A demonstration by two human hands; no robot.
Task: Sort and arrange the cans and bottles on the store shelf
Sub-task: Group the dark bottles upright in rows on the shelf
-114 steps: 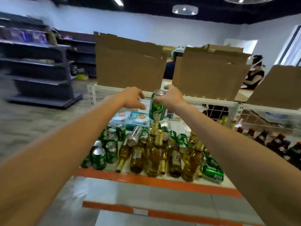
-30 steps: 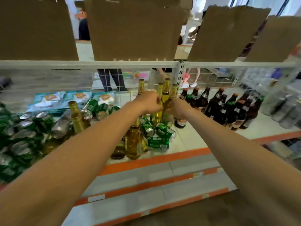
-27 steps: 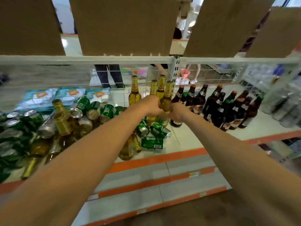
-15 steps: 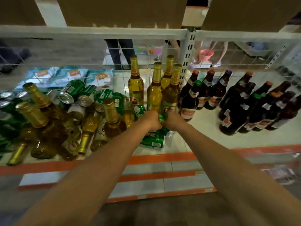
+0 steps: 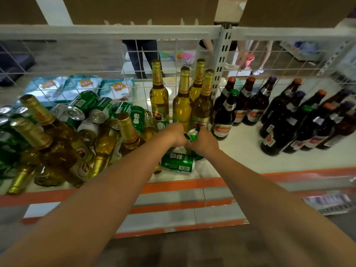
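Observation:
My left hand (image 5: 175,134) and my right hand (image 5: 204,142) meet low over the shelf, fingers curled down round a green can (image 5: 191,134) that shows between them. Another green can (image 5: 178,163) lies on its side just in front of them. Directly behind my hands stand several upright golden bottles (image 5: 182,102). To their right, dark brown bottles (image 5: 289,116) stand in rows. On the left, golden bottles (image 5: 57,135) and green cans (image 5: 86,105) lie in a jumbled pile.
The shelf has an orange front edge (image 5: 250,177) and a white wire grid (image 5: 77,60) at its back. Cardboard sheets (image 5: 134,8) hang above. Snack packets (image 5: 84,83) lie behind the pile. People's legs (image 5: 142,56) show beyond the grid.
My hands came down from the upright golden bottles to the green cans in front of them. The view moved closer and lower on the shelf.

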